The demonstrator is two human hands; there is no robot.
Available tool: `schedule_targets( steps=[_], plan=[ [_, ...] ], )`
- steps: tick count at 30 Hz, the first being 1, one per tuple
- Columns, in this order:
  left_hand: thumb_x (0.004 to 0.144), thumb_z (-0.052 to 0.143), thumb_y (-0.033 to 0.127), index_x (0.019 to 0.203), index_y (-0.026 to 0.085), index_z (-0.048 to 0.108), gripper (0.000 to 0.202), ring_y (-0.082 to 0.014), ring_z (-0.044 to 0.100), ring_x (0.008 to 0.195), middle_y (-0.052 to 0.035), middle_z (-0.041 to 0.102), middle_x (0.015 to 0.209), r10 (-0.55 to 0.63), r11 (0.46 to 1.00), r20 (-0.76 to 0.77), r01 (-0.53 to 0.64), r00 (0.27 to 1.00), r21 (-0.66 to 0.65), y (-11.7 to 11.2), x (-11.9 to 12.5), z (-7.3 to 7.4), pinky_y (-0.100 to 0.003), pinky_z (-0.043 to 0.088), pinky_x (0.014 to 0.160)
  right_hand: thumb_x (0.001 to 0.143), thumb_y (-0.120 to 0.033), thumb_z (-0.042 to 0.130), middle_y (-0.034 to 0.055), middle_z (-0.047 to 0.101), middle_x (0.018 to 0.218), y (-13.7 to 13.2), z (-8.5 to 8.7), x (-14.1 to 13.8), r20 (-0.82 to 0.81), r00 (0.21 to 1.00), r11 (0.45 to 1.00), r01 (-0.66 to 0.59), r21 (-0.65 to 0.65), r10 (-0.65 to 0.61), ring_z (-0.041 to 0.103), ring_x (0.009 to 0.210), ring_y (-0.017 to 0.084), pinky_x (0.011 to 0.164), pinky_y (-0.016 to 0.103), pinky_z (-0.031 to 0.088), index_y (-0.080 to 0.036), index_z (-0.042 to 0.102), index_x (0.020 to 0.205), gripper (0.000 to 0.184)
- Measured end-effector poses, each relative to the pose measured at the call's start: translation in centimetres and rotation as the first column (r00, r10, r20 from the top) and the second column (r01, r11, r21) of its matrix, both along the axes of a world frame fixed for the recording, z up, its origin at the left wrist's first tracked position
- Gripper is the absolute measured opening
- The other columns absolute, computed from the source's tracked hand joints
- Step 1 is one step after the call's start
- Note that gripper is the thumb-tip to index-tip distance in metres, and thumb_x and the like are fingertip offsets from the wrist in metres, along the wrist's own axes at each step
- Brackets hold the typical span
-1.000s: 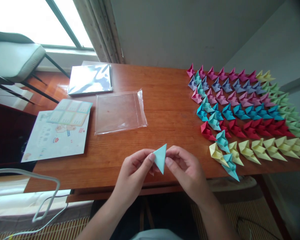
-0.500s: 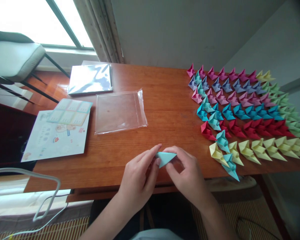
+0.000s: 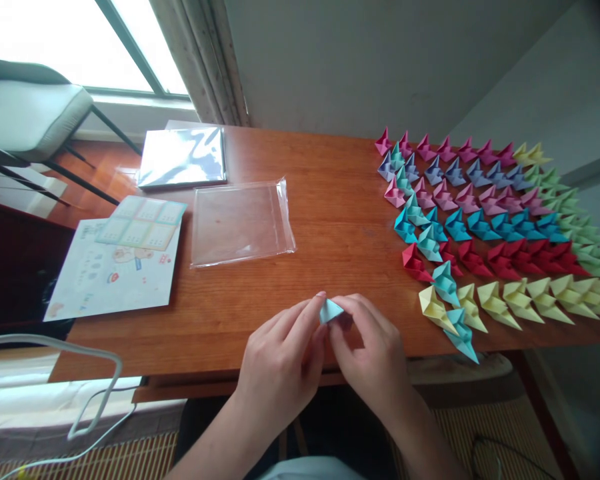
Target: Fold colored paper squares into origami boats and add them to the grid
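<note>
A small piece of folded light-blue paper (image 3: 331, 311) is held between both hands, just above the front edge of the wooden table (image 3: 330, 233). My left hand (image 3: 283, 350) pinches its left side, fingers closed. On the opposite side, my right hand (image 3: 373, 343) grips it between thumb and fingers. Much of the paper is covered by the fingertips. To the right stand rows of folded paper boats in several colours; the closest to my right hand are a light-blue boat (image 3: 461, 333) and a pale yellow boat (image 3: 436, 308).
A clear plastic sleeve (image 3: 240, 223) lies left of centre. Behind it rests a shiny wrapped pack (image 3: 183, 157). Printed sheets (image 3: 115, 283) overlap the table's left edge. A white cable (image 3: 115, 380) loops at lower left, and a chair (image 3: 30, 113) stands by the window.
The light-blue paper has turned and shows a smaller triangle. Both hands have come closer together, with the left fingers now covering more of it.
</note>
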State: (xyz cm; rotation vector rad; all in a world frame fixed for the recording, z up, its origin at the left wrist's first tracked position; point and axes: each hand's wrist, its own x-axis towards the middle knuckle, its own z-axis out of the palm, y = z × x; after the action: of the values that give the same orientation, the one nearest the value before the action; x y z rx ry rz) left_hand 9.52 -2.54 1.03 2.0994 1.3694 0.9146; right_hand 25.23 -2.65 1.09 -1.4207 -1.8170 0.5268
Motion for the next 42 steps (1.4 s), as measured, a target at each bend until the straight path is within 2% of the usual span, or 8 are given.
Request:
schedule_targets(
  steps=[6, 12, 18, 23, 28, 31, 37, 42],
  plan=[
    [0.089, 0.057, 0.011, 0.135, 0.021, 0.060, 0.047, -0.0215, 0.072, 0.103, -0.0090, 0.074, 0.119, -0.009, 0.995, 0.084, 0.017, 0.996, -0.097, 0.3, -0.2, 0.4, -0.028, 0.056, 0.092, 0.094, -0.011, 0.052, 0.0057, 0.069, 0.094, -0.2, -0.2, 0.2, 0.001, 1.000, 1.000, -0.014, 0.007, 0.014, 0.068, 0.085, 0.018, 0.077, 0.029, 0.055, -0.022, 0.060, 0.113, 0.023],
    [0.089, 0.059, 0.013, 0.124, 0.021, 0.066, 0.037, -0.0194, 0.074, 0.097, -0.0060, 0.076, 0.114, 0.105, 0.958, 0.253, -0.029, 0.962, -0.285, 0.5, -0.4, 0.5, -0.025, 0.057, 0.087, 0.094, -0.010, 0.054, 0.0056, 0.071, 0.093, 0.0, 0.2, 0.2, 0.020, 0.999, 0.998, -0.030, 0.050, 0.029, 0.068, 0.081, 0.018, 0.076, 0.031, 0.056, -0.024, 0.061, 0.116, 0.026],
    [0.093, 0.060, 0.021, 0.116, 0.019, 0.070, 0.025, -0.0201, 0.073, 0.095, -0.0061, 0.076, 0.107, 0.249, 0.857, 0.537, 0.076, 0.806, -0.510, 0.8, -0.2, 1.2, -0.026, 0.058, 0.084, 0.091, -0.005, 0.058, 0.0061, 0.073, 0.095, -0.1, -0.1, 0.6, 0.064, 0.998, 0.987, -0.026, 0.159, 0.016, 0.069, 0.088, 0.020, 0.081, 0.034, 0.056, -0.025, 0.064, 0.120, 0.036],
    [0.095, 0.062, 0.033, 0.117, 0.020, 0.068, 0.026, -0.0200, 0.070, 0.099, -0.0061, 0.074, 0.108, 0.324, 0.779, 0.634, 0.182, 0.702, -0.600, 1.0, -0.1, 1.8, -0.025, 0.058, 0.082, 0.090, -0.003, 0.060, 0.0067, 0.072, 0.094, -0.5, -0.7, 0.8, 0.131, 0.991, 0.979, -0.033, 0.202, 0.007, 0.068, 0.087, 0.021, 0.081, 0.035, 0.055, -0.025, 0.062, 0.128, 0.044],
    [0.091, 0.070, 0.033, 0.115, 0.021, 0.063, 0.027, -0.0165, 0.068, 0.099, -0.0039, 0.071, 0.106, 0.312, 0.750, 0.619, 0.212, 0.721, -0.626, 1.0, 0.0, 1.9, -0.022, 0.054, 0.086, 0.090, -0.001, 0.060, 0.0065, 0.069, 0.093, -0.5, -0.7, 0.9, 0.104, 0.994, 0.979, -0.041, 0.202, 0.020, 0.065, 0.087, 0.020, 0.080, 0.035, 0.055, -0.026, 0.064, 0.127, 0.045],
    [0.090, 0.071, 0.030, 0.117, 0.021, 0.060, 0.030, -0.0168, 0.067, 0.100, -0.0047, 0.069, 0.109, 0.292, 0.758, 0.598, 0.201, 0.747, -0.621, 1.1, -0.1, 1.8, -0.024, 0.054, 0.087, 0.090, -0.002, 0.058, 0.0072, 0.068, 0.096, -0.5, -0.5, 1.0, 0.046, 0.999, 0.986, -0.019, 0.169, 0.011, 0.065, 0.091, 0.021, 0.081, 0.036, 0.055, -0.025, 0.065, 0.122, 0.040],
    [0.090, 0.068, 0.021, 0.114, 0.021, 0.063, 0.024, -0.0207, 0.066, 0.104, -0.0061, 0.069, 0.111, 0.157, 0.810, 0.545, 0.208, 0.824, -0.548, 1.2, -0.6, 1.5, -0.032, 0.053, 0.094, 0.093, -0.015, 0.057, 0.0062, 0.069, 0.102, -0.4, 0.1, 1.0, -0.135, 0.990, 0.998, 0.017, -0.068, -0.026, 0.065, 0.094, 0.022, 0.081, 0.036, 0.054, -0.024, 0.065, 0.113, 0.023],
    [0.091, 0.064, 0.015, 0.110, 0.023, 0.066, 0.021, -0.0200, 0.066, 0.103, -0.0039, 0.070, 0.108, 0.080, 0.834, 0.519, 0.228, 0.851, -0.502, 1.2, -0.7, 1.4, -0.031, 0.053, 0.093, 0.092, -0.025, 0.065, 0.0042, 0.068, 0.100, 0.2, 0.3, 1.2, -0.286, 0.958, 0.979, -0.066, -0.195, 0.008, 0.064, 0.086, 0.019, 0.074, 0.032, 0.053, -0.025, 0.068, 0.108, 0.016]
  ],
)
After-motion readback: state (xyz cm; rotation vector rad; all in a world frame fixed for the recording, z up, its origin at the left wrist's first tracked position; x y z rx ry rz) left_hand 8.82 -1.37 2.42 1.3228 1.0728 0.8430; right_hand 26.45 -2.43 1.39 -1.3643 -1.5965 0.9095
